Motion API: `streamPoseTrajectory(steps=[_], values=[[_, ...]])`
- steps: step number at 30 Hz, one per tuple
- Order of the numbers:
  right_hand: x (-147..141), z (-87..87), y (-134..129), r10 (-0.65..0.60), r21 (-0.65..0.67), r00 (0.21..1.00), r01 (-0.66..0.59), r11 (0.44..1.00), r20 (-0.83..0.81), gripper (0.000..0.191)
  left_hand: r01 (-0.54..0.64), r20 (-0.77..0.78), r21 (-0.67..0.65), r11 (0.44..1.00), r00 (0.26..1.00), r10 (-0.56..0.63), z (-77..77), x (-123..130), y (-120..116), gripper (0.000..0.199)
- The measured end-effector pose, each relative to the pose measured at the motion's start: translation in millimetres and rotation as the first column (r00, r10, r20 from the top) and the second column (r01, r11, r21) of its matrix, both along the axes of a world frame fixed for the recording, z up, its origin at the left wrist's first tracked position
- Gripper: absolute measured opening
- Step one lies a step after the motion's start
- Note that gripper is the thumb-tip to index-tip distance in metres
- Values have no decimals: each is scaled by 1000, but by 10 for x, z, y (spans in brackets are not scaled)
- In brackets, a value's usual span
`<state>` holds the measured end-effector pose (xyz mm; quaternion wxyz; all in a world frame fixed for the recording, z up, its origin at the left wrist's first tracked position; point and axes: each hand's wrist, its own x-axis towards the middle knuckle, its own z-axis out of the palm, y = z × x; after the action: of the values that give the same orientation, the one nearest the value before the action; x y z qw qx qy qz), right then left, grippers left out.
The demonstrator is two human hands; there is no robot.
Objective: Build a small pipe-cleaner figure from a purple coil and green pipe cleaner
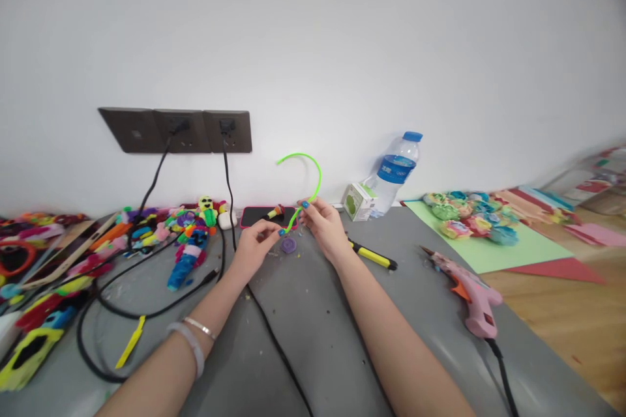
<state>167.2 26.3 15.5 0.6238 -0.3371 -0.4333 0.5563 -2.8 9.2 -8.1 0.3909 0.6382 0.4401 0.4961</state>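
Left hand (255,244) is pinching green wire (319,176) low, right hand (323,227) is pinching it higher, purple disc (288,245) lying nearby

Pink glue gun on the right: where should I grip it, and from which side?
Take the glue gun by its handle, coming from the near right side. The handle points back toward the camera, while the metal nozzle points away to the left, so this approach should keep you clear of the tip. The orange trigger faces left; the cord leaves the handle's base, so grip above it.
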Motion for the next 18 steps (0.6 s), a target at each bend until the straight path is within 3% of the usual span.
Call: streamPoseTrajectory(steps=[3,6,13,18], values=[[-23,-8,-8,26,27,999,-27,999,35,27,102,-78,-6,995,992,-102,3,22,-15,15],[-28,-10,-11,38,39,998,-41,998,58,27,121,-90,-18,992,988,-122,-9,35,-16,16],[15,36,3,-97,12,991,99,995,-88,26,-123,135,-116,986,981,139,6,5,-6,29],[18,60,-7,-91,-25,985,89,996,-147,27,-184,223,-175,967,950,221,11,16,0,32]])
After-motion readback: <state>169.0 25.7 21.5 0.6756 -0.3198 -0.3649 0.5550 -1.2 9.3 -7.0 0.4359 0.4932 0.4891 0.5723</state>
